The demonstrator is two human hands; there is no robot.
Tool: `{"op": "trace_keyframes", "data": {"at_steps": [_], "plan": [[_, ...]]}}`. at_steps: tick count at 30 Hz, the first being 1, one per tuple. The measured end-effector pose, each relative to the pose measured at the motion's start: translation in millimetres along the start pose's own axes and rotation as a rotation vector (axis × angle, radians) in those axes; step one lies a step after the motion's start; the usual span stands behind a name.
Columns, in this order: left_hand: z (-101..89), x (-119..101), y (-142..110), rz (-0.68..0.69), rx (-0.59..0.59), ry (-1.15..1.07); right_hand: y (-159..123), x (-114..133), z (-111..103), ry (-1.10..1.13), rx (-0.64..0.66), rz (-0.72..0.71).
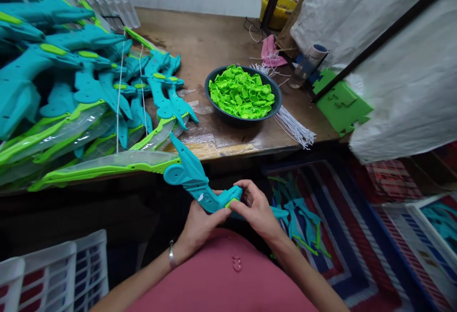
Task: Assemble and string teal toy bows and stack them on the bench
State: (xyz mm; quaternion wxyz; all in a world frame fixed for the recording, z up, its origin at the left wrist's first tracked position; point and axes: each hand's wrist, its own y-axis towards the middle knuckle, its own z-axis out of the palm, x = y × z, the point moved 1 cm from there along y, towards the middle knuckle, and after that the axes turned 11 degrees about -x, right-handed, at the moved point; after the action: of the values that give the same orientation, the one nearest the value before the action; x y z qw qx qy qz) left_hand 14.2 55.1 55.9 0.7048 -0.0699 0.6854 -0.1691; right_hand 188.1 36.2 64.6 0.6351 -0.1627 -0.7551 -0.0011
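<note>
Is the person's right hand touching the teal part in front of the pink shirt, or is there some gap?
Touching. The head view shows it: the right hand has thumb and fingers against the end of the teal part.

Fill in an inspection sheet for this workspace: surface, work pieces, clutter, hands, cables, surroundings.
Surface: brown tabletop, worn along its front edge.
Work pieces: turquoise piece in hand; pile of similar pieces at left; dark bowl holding many green clips.
Clutter: pink cloth, yellow tub, white ties beside the bowl.
Hands: left hand grips the turquoise piece; right hand holds its end, thumb at a green insert.
Cables: thin dark wire near the tub, purpose unclear.
Surroundings: white sheeting at right, striped mat below.
</note>
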Motion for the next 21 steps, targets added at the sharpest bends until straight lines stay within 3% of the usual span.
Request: {"op": "trace_keyframes", "data": {"at_steps": [6,11,13,17,21], "plan": [[1.5,-4.1,1.5,0.056,-0.067,0.104,6.3,1.2,0.4,-0.064,-0.047,-0.075],[1.8,-3.1,2.5,-0.02,0.009,0.026,14.0,1.0,-8.1,0.001,0.026,-0.041],[1.0,1.7,2.5,-0.063,0.039,-0.058,14.8,5.2,-14.4,0.007,0.047,-0.089],[0.3,5.6,2.2,-0.087,0.11,-0.314,7.6,22.7,-27.2,-0.157,-0.02,-0.397],[-0.2,-6.2,1.2,-0.04,0.187,-0.456,-6.6,33.4,-28.5,-0.271,-0.052,-0.739]]}}
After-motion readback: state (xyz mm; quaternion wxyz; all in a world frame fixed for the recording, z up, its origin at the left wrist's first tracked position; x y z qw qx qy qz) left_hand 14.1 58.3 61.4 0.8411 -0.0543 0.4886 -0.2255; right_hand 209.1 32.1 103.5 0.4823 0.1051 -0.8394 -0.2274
